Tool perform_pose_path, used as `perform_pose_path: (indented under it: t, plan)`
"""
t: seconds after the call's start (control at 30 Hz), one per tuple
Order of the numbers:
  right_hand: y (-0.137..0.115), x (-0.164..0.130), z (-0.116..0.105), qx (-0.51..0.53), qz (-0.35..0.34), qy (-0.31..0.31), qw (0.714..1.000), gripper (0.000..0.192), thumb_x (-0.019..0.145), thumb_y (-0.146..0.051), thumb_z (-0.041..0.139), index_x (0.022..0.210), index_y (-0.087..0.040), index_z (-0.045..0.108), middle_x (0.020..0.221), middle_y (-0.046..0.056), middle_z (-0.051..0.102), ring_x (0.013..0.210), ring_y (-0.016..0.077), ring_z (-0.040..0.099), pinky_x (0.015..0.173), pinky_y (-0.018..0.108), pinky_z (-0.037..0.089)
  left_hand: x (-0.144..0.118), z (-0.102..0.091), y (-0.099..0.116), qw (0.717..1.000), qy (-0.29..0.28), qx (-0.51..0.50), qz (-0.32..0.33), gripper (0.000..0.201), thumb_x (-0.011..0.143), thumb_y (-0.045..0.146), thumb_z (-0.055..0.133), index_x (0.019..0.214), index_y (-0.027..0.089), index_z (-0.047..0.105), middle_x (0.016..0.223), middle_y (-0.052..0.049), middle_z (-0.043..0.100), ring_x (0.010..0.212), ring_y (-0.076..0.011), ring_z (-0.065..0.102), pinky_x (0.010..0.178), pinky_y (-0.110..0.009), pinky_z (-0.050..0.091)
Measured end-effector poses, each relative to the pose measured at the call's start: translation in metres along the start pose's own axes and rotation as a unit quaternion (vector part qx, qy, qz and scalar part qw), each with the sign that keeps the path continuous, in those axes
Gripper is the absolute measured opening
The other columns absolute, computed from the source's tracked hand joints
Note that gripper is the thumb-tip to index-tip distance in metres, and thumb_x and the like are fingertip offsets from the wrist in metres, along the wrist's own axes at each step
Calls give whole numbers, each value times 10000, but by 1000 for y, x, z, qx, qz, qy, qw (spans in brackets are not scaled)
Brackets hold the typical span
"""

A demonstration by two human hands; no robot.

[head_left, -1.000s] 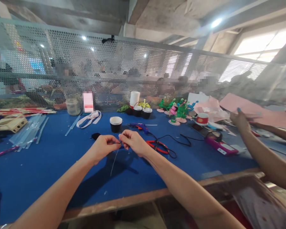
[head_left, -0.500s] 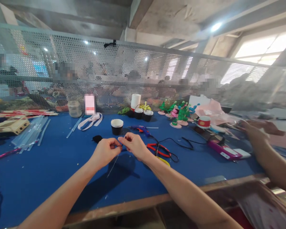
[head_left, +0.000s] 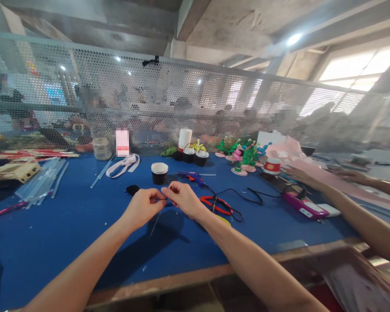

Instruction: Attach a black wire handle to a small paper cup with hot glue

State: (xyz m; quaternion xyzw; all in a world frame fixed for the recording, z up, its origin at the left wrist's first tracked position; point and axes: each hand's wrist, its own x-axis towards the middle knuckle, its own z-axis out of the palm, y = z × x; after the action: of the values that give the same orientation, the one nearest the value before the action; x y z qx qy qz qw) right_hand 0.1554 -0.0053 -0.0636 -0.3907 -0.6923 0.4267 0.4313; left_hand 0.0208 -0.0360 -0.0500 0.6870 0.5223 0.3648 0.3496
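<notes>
My left hand (head_left: 147,207) and my right hand (head_left: 183,200) meet over the blue table (head_left: 68,242), fingertips pinched close together. Between them is a thin dark strand, mostly hidden by the fingers, so its kind cannot be made out. A fine pale thread (head_left: 154,225) shows just below my left fingers. Behind my left hand lies a black fuzzy tuft (head_left: 132,190). A small black cup with a white rim (head_left: 159,173) stands just beyond both hands. Near my right hand rest a blue glue gun (head_left: 194,177) and red-handled pliers (head_left: 221,205), with a yellow handle (head_left: 223,220) beside them.
Clear glue sticks (head_left: 40,182), a glass jar (head_left: 102,148) and white ribbon (head_left: 123,165) are to the left. Green figures (head_left: 247,156) stand back right. A purple device (head_left: 303,206) has a black cord. Another person's arm (head_left: 338,201) reaches in from the right.
My hands stay almost in place, still pinched together; the thread below them has shifted slightly. The other person's arm on the right now stretches further across the table, and another hand appears beyond it.
</notes>
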Motion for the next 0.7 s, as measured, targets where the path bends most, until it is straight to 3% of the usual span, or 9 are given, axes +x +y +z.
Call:
perform_pose_path:
  t: [0.17, 0.37, 0.7]
  plan:
    - [4, 1, 1, -10, 1, 16, 1000, 372, 639, -438, 569, 485, -174, 357, 388, -80, 340, 372, 43, 294, 372, 196, 226, -2, 1, 1, 1000, -6, -9, -6, 143, 603, 266, 529, 608, 126, 554, 486, 47, 446, 464, -72, 343, 453, -195, 252]
    - [1, 0, -1, 135, 25, -73, 988, 339, 638, -493, 538, 667, -162, 465, 518, -56, 466, 409, 48, 396, 393, 187, 319, -5, -2, 11, 990, -35, -118, -63, 143, 557, 253, 575, 554, 128, 507, 445, 76, 394, 434, -45, 277, 429, -185, 191]
    - [2, 0, -1, 105, 21, -34, 994, 354, 632, -490, 543, 577, -166, 413, 417, -82, 401, 363, 38, 352, 374, 179, 281, -3, -7, 6, 995, -52, -69, -42, 178, 596, 298, 562, 614, 121, 546, 453, 72, 386, 437, -51, 275, 431, -199, 187]
